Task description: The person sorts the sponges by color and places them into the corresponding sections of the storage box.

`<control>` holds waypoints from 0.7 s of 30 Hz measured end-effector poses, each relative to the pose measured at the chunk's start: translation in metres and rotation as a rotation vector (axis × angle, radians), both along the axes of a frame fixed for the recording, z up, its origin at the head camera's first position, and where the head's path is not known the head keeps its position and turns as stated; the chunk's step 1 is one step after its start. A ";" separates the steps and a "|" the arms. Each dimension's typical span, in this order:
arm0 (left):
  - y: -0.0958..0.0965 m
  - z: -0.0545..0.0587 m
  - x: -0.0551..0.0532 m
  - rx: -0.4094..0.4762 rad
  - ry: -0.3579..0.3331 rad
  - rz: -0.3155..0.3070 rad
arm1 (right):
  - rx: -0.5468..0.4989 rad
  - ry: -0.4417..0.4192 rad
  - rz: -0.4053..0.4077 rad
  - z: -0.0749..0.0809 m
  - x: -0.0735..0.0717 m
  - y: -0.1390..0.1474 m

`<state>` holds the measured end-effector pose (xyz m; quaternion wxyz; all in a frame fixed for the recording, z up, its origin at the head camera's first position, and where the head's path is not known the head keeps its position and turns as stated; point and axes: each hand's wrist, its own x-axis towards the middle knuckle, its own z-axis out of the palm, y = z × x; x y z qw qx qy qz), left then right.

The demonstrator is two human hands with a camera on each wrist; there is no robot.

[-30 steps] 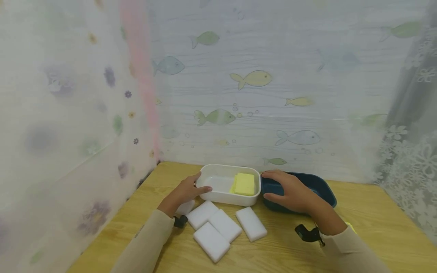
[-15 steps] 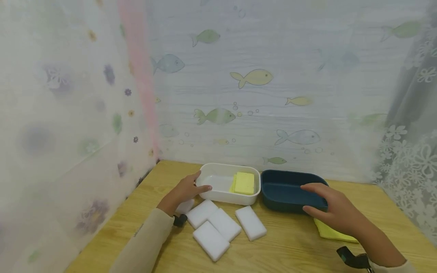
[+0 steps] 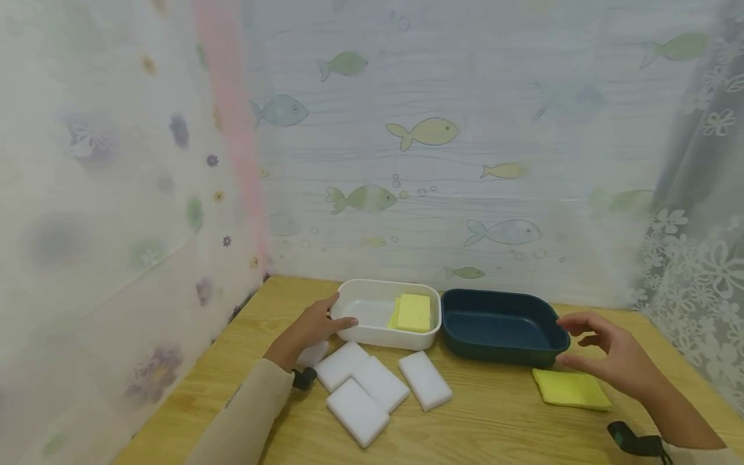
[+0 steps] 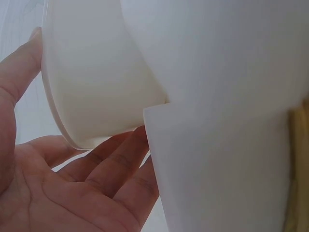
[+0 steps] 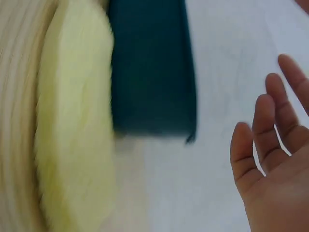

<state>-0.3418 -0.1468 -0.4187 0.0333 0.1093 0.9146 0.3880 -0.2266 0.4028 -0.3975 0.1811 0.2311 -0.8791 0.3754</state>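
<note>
My left hand [image 3: 316, 325] holds the left end of a white tub [image 3: 372, 336], thumb over the rim; in the left wrist view its fingers curl round the tub's end wall. Inside that tub, toward the right, lie yellow cloths or sponges [image 3: 414, 313], partly stacked. My right hand [image 3: 610, 354] is at the right end of a dark blue tub [image 3: 494, 354], fingers spread and loosely bent, with nothing between them. The right wrist view shows a gap between those fingers and the blue tub. A folded yellow cloth [image 3: 572, 390] lies below and left of the right hand.
On the wooden table [image 3: 488, 426], several white sponge blocks lie before the white tub, some overlapping; a single block [image 3: 425, 381] lies apart to their right. The tubs stand side by side against a fish-print curtain [image 3: 430, 194]. Another curtain [image 3: 128, 271] closes the left side.
My right hand has moved right from over the blue tub to beyond its right end, uncovering the tub and the folded yellow cloth. The left hand stays on the white tub.
</note>
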 end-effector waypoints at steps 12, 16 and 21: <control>-0.002 0.000 0.007 0.013 -0.020 0.015 | -0.209 -0.567 0.299 -0.029 -0.013 0.070; -0.002 -0.001 0.008 0.013 -0.013 0.019 | -0.230 -0.719 0.421 -0.033 -0.017 0.083; -0.001 -0.002 0.007 0.023 -0.004 0.010 | -0.172 -0.815 0.424 -0.035 -0.021 0.090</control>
